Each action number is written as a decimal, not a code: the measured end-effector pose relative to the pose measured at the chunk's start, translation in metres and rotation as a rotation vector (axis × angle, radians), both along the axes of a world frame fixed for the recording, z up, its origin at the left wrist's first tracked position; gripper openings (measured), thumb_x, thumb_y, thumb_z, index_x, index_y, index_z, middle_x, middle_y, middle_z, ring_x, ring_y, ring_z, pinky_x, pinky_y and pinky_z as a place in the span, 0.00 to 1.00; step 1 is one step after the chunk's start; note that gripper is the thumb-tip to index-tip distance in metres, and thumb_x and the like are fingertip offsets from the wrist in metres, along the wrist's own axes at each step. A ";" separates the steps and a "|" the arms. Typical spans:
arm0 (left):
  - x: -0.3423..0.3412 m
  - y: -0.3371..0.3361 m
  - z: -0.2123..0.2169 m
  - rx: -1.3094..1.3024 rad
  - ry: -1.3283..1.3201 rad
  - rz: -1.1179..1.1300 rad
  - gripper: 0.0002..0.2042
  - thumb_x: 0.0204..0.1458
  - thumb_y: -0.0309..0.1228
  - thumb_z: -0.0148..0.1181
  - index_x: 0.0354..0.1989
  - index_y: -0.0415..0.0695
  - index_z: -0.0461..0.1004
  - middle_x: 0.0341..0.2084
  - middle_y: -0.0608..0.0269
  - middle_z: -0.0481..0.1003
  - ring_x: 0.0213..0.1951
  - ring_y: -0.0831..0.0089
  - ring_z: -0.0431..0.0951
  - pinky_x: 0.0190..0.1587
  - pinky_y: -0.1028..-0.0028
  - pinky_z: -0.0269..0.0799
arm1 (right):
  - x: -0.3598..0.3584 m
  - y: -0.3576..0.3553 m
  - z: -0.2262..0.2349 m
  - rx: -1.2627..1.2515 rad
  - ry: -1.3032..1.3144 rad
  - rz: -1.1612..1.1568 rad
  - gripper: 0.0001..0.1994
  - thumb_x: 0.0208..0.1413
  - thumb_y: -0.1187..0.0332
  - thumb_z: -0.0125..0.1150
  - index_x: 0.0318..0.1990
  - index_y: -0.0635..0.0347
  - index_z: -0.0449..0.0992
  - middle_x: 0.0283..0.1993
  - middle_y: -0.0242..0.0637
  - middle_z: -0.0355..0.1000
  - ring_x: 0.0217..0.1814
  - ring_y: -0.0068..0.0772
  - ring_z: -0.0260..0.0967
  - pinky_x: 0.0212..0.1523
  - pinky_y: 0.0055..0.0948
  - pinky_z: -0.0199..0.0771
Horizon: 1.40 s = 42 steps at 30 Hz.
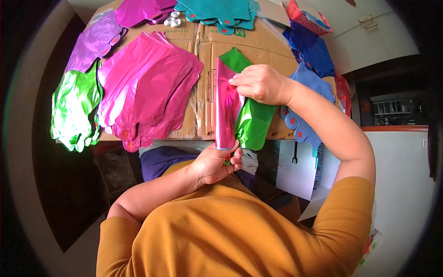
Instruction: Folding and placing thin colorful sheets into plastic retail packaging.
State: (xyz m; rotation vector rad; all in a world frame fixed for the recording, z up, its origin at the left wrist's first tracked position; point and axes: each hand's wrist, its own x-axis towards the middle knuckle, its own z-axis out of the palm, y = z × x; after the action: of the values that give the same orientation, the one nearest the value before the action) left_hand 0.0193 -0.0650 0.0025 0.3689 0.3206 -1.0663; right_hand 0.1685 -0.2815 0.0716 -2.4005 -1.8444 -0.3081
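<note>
A flat pink foil balloon (pixel 225 111), narrow and folded lengthwise, stands out in front of me over the cardboard. My left hand (pixel 214 165) is closed on its lower end, thumb on top. Higher up, the fingers of my right hand (pixel 262 84) pinch its right edge. Partly behind it lies a green foil balloon (pixel 256 121), with its lower end at my left hand; I cannot tell whether that hand grips it too. A big pile of pink foil balloons (pixel 147 83) spreads to the left, round tabs toward me.
Flattened cardboard (pixel 205 117) covers the tabletop. Around its edge lie stacks of green (pixel 76 106), purple (pixel 94 41), magenta (pixel 143 10), teal (pixel 217 11), dark blue (pixel 311 48) and light blue foil balloons (pixel 304 111). A small white object (pixel 172 20) sits at the back. Cabinets (pixel 397 180) stand right.
</note>
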 end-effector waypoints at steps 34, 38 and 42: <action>0.061 0.069 0.067 0.810 -1.541 -1.128 0.21 0.58 0.47 0.57 0.46 0.39 0.77 0.39 0.46 0.79 0.42 0.60 0.80 0.46 0.64 0.73 | 0.000 -0.001 0.001 -0.080 0.018 0.026 0.05 0.46 0.71 0.59 0.29 0.62 0.77 0.43 0.42 0.79 0.44 0.39 0.77 0.44 0.35 0.79; 0.092 0.069 0.094 0.928 -1.855 -0.137 0.06 0.52 0.29 0.61 0.31 0.38 0.77 0.23 0.52 0.74 0.28 0.56 0.76 0.33 0.62 0.72 | 0.001 0.000 0.000 -0.049 -0.012 0.047 0.05 0.45 0.71 0.59 0.29 0.61 0.77 0.43 0.41 0.79 0.44 0.38 0.77 0.45 0.35 0.79; 0.144 0.039 0.050 0.863 -2.459 0.128 0.07 0.48 0.29 0.65 0.35 0.41 0.77 0.34 0.58 0.75 0.40 0.57 0.75 0.44 0.62 0.71 | 0.004 0.002 -0.003 -0.057 -0.041 0.054 0.04 0.45 0.70 0.58 0.27 0.60 0.76 0.44 0.41 0.78 0.45 0.38 0.77 0.45 0.35 0.78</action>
State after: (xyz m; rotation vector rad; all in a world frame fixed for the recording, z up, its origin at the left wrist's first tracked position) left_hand 0.1631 -0.0257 0.0530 1.9977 -1.4387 0.2974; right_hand 0.1724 -0.2799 0.0690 -2.3935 -1.9574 -0.3070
